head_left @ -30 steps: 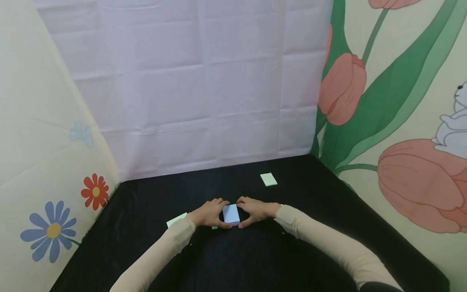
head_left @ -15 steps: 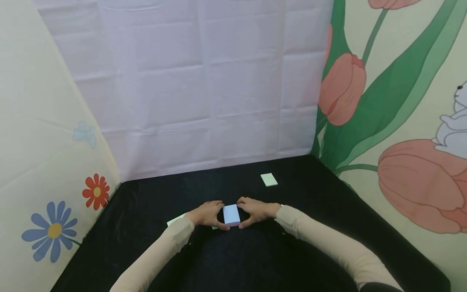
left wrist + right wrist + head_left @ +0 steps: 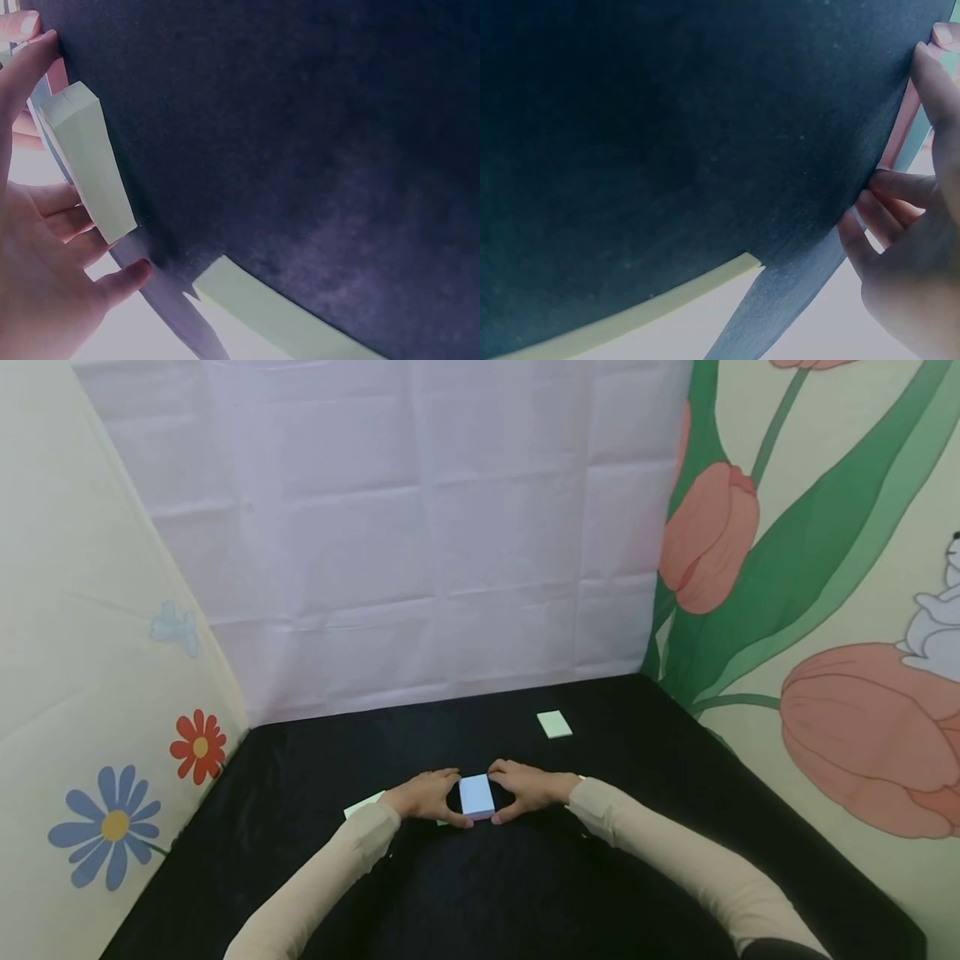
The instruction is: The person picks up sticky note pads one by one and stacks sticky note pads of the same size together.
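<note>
A light blue sticky note pad (image 3: 477, 793) lies on top of a pink sticky note pad (image 3: 904, 124), their edges lined up, in the middle of the black table. My left hand (image 3: 426, 797) holds the stack's left side, thumb at the near corner and fingertips at the far one. Opposite it, my right hand (image 3: 528, 787) grips the right side in the same way. The two thumbs come close together along the near edge. A pale green pad (image 3: 90, 169) stands out beside my left hand, mostly hidden under that hand in the head view.
Another pale green pad (image 3: 363, 805) lies left of my left wrist, partly covered by the sleeve. Farther back on the right lies one more pale green pad (image 3: 555, 724). A white cloth (image 3: 420, 527) hangs behind the black table (image 3: 525, 893), with flower-printed sheets on both sides.
My left thumb and fingers have drawn back slightly to the left on the stack. The right hand keeps its place, and the whole view has tilted a little.
</note>
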The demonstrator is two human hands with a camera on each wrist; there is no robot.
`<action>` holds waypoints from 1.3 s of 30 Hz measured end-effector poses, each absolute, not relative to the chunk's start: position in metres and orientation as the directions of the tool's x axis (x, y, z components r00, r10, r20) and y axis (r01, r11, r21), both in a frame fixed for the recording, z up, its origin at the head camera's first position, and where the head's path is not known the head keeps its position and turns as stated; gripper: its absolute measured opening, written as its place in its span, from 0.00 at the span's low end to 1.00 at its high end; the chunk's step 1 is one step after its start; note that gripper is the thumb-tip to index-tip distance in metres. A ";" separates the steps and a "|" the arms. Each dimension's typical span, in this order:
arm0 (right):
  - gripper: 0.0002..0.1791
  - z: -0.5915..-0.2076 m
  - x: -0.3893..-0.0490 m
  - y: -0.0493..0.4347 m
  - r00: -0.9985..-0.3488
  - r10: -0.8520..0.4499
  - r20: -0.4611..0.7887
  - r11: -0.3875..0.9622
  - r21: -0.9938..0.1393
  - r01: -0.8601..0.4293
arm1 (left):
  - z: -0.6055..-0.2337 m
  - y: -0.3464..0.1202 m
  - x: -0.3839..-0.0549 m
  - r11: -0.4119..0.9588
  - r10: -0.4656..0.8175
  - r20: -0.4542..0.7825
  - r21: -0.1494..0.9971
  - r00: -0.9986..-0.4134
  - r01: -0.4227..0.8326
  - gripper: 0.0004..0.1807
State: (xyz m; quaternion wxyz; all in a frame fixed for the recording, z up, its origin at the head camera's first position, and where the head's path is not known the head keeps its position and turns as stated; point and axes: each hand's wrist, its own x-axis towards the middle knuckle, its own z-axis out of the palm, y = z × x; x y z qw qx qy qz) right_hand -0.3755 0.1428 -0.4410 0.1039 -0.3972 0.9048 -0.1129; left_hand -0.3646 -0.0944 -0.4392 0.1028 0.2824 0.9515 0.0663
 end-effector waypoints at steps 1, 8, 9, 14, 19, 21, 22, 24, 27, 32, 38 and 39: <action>0.42 -0.441 -0.376 0.143 -0.662 -0.743 -0.097 0.657 -0.287 -0.697 | -0.439 -0.094 -0.365 0.834 0.548 -0.160 0.183 -0.821 0.521 0.52; 0.42 -0.438 -0.374 0.143 -0.643 -0.761 -0.085 0.636 -0.288 -0.716 | -0.442 -0.094 -0.369 0.838 0.540 -0.181 0.200 -0.822 0.507 0.52; 0.42 -0.438 -0.375 0.143 -0.639 -0.765 -0.086 0.633 -0.288 -0.719 | -0.443 -0.094 -0.369 0.839 0.539 -0.183 0.205 -0.822 0.504 0.52; 0.43 -0.439 -0.378 0.143 -0.643 -0.759 -0.102 0.643 -0.273 -0.716 | -0.442 -0.096 -0.369 0.841 0.535 -0.190 0.208 -0.823 0.499 0.53; 0.43 -0.438 -0.381 0.143 -0.641 -0.758 -0.122 0.649 -0.249 -0.719 | -0.440 -0.096 -0.368 0.836 0.542 -0.192 0.214 -0.818 0.504 0.53; 0.42 -0.437 -0.382 0.144 -0.638 -0.758 -0.137 0.650 -0.241 -0.721 | -0.440 -0.096 -0.368 0.834 0.545 -0.191 0.216 -0.816 0.507 0.53; 0.42 -0.436 -0.382 0.144 -0.636 -0.758 -0.144 0.650 -0.243 -0.720 | -0.440 -0.096 -0.368 0.834 0.546 -0.192 0.216 -0.816 0.507 0.53; 0.41 -0.432 -0.381 0.144 -0.636 -0.755 -0.157 0.654 -0.254 -0.713 | -0.440 -0.095 -0.369 0.835 0.544 -0.192 0.217 -0.817 0.505 0.53; 0.41 -0.427 -0.380 0.145 -0.636 -0.751 -0.178 0.659 -0.265 -0.704 | -0.440 -0.095 -0.369 0.839 0.537 -0.195 0.219 -0.821 0.497 0.53; 0.39 -0.424 -0.381 0.145 -0.638 -0.748 -0.180 0.663 -0.238 -0.710 | -0.441 -0.094 -0.369 0.841 0.534 -0.198 0.227 -0.822 0.491 0.53; 0.37 -0.421 -0.383 0.144 -0.627 -0.760 -0.168 0.649 -0.231 -0.725 | -0.441 -0.095 -0.368 0.837 0.538 -0.197 0.244 -0.820 0.490 0.53; 0.37 -0.421 -0.383 0.144 -0.627 -0.761 -0.168 0.648 -0.231 -0.726 | -0.440 -0.096 -0.368 0.836 0.538 -0.196 0.247 -0.820 0.490 0.53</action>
